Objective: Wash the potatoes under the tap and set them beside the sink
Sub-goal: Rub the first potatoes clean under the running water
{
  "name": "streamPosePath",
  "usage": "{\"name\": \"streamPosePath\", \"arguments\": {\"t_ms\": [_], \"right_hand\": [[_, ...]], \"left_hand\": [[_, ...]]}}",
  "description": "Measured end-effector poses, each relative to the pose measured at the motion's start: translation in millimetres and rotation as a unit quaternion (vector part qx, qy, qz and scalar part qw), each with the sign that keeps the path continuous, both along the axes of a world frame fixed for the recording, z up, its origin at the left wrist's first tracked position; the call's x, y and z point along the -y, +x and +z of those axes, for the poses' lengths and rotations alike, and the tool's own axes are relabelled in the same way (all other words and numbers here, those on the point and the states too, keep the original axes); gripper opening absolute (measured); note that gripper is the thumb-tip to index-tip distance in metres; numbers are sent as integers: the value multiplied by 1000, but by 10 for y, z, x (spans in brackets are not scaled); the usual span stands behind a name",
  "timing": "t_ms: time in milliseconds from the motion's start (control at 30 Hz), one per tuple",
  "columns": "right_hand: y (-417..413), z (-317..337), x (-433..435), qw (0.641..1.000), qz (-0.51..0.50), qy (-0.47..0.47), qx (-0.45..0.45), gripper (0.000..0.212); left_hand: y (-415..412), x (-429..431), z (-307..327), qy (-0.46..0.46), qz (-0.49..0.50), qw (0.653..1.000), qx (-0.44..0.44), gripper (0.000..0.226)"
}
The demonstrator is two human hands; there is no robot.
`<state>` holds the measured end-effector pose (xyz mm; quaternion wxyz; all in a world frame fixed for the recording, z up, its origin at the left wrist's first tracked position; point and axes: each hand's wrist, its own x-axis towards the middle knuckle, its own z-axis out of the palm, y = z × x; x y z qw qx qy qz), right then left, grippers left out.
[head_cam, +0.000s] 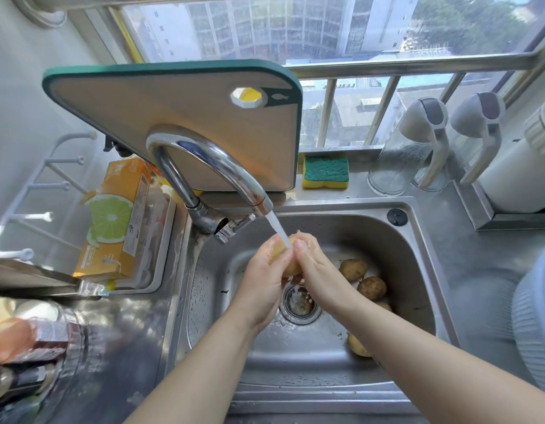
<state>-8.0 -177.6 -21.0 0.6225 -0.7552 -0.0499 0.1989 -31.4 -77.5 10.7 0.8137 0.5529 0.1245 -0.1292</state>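
Stainless steel sink (295, 362), seen from above, with a curved chrome tap (210, 160) running a steady stream of water (279, 229) into the middle of it.

The washing is at an early stage, as far as can be judged. One potato (291, 267) is under the water. At least four more potatoes lie on the right side of the sink floor: two brown ones (353, 269) (371, 288) near the back, a third (384, 306) mostly hidden behind the right forearm, and a paler one (358, 345) nearer the front. Whether any of these is already rinsed cannot be told. No potato shows on the steel counter (479, 286) beside the sink, so every potato has yet to be set there.

Both hands meet above the drain (300, 306), right under the tap's spout. The left hand (262, 276) cups the potato from the left, fingers curled round it. The right hand (314, 264) closes on it from the right, fingers wrapped over its top. Only a pale yellow strip of potato shows between them, and the stream lands there, where the fingers of the two hands almost touch.

Behind the tap a green-edged cutting board (185, 127) leans against the window, and a yellow and green sponge (325, 172) sits on the ledge to its right.
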Motion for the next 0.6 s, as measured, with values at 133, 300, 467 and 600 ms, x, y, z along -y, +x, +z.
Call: {"name": "streamPosePath", "arguments": {"t_ms": [133, 300, 467, 600], "right_hand": [[3, -20, 49, 999, -18, 9, -35, 40], [-1, 39, 44, 1000, -12, -2, -21, 37], [34, 63, 25, 1000, -13, -10, 3, 35], [20, 76, 42, 999, -17, 3, -42, 39]], "left_hand": [[-1, -71, -6, -50, -42, 998, -19, 38], [-15, -80, 8, -7, -50, 999, -2, 38], [14, -33, -7, -29, -25, 999, -6, 33], [13, -169, -29, -17, -89, 996, -4, 40]]}}
